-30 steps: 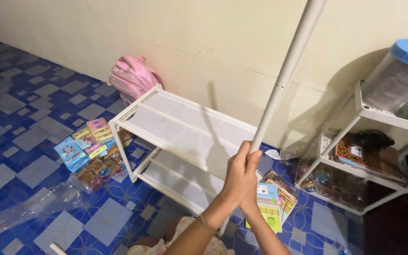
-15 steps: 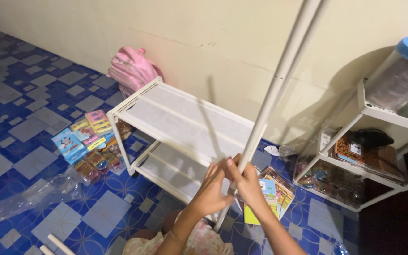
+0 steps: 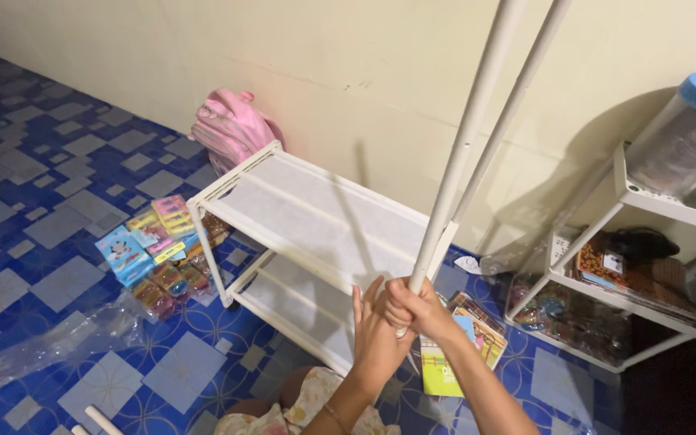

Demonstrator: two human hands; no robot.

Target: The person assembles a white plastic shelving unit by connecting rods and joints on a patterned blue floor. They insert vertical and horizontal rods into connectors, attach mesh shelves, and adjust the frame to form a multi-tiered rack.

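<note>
Head view shows us gripping two long white plastic poles [image 3: 477,145] that rise from our hands toward one o'clock and run out of the top edge. Our right hand [image 3: 416,310] is closed in a fist around their lower ends, near the middle of the frame. Our left hand [image 3: 372,322] presses against it from nine o'clock, palm on the poles, fingers spread and pointing up. Just beyond, at eleven o'clock, stands a low white two-tier shelf rack [image 3: 308,217] on the blue patterned tile floor [image 3: 58,225]. A pink backpack [image 3: 231,125] leans on the wall at eleven. Colourful small packets [image 3: 159,250] lie at nine o'clock beside the rack, and picture books [image 3: 461,346] lie at four o'clock, near our right forearm.
</note>
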